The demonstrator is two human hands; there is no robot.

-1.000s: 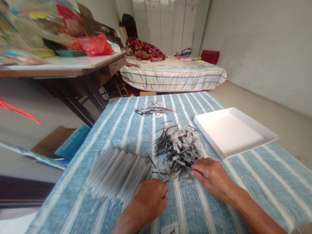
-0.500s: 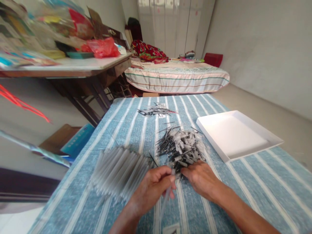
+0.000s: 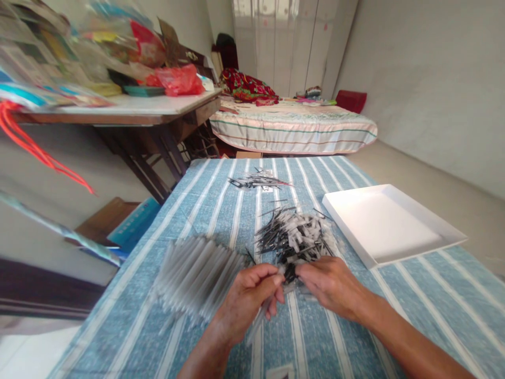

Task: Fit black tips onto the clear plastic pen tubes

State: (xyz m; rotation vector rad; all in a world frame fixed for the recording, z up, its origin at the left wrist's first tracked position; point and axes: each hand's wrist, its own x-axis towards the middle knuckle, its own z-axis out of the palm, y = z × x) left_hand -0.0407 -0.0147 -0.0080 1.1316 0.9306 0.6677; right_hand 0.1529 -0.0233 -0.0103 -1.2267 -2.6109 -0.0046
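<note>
My left hand (image 3: pixel 248 297) pinches a thin translucent plastic tube (image 3: pixel 257 327) between thumb and fingers; it slants down below the palm. Just to the right, my right hand (image 3: pixel 333 284) has its fingertips drawn together at the near edge of a heap of small black sticks and whitish pieces (image 3: pixel 295 231). Whatever those fingertips hold is too small and blurred to make out. Beside my left hand lies a stack of similar translucent tubes (image 3: pixel 201 273), side by side on the striped cloth.
A shallow white box lid (image 3: pixel 394 226) sits at the right of the blue striped tablecloth (image 3: pixel 189 210). Farther back is a small bunch of dark thin pieces (image 3: pixel 258 182). A cluttered side table (image 3: pixel 169 109) stands at left, and a bed (image 3: pixel 292 123) lies beyond.
My right hand has come up slightly out of the heap's near edge, close to my left fingertips. The left hand still grips the tube, which now tilts more. The view has shifted slightly.
</note>
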